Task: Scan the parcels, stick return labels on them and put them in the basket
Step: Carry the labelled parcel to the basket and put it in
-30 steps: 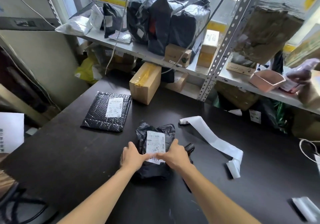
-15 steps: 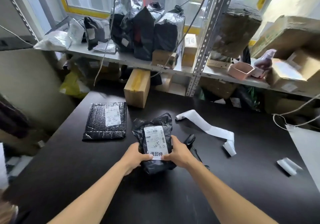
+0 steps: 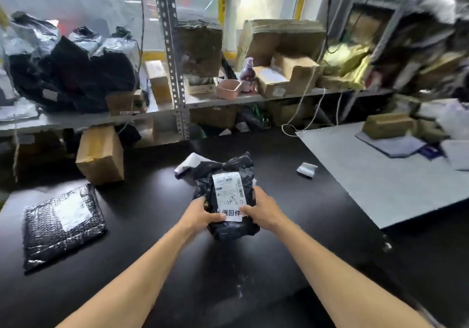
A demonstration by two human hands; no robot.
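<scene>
So the black poly-bag parcel [image 3: 228, 200] is held up over the middle of the black table [image 3: 152, 264], and it looks lifted clear of the top, tilted so its face points at the camera. It's got a white shipping label [image 3: 229, 195] stuck on the front with barcodes up top, some handwriting in the middle and big printed characters along the bottom strip. Left hand [image 3: 200, 216] grips the parcel's lower left edge, thumb lying on the bottom corner of the label, fingers wrapped behind. Right hand [image 3: 264, 211] does the same on the right side, thumb pressing the label's lower right corner, rest of the fingers tucked around the back where I can't see them. Just behind the parcel there's a bit of white label backing strip [image 3: 189, 164] poking out on the table. Off to the left lies a black bubble mailer [image 3: 63, 226] flat on the table with its own white label, well apart from the hands, and beyond it a taped cardboard box [image 3: 101, 155] stands at the table's back edge. A small scrap of white paper [image 3: 307, 169] sits to the right, near a grey board [image 3: 380, 188] lying over that end of the table. Behind everything, metal shelving [image 3: 175, 73] stuffed with black bags, cartons and a pink tub [image 3: 228, 89].
</scene>
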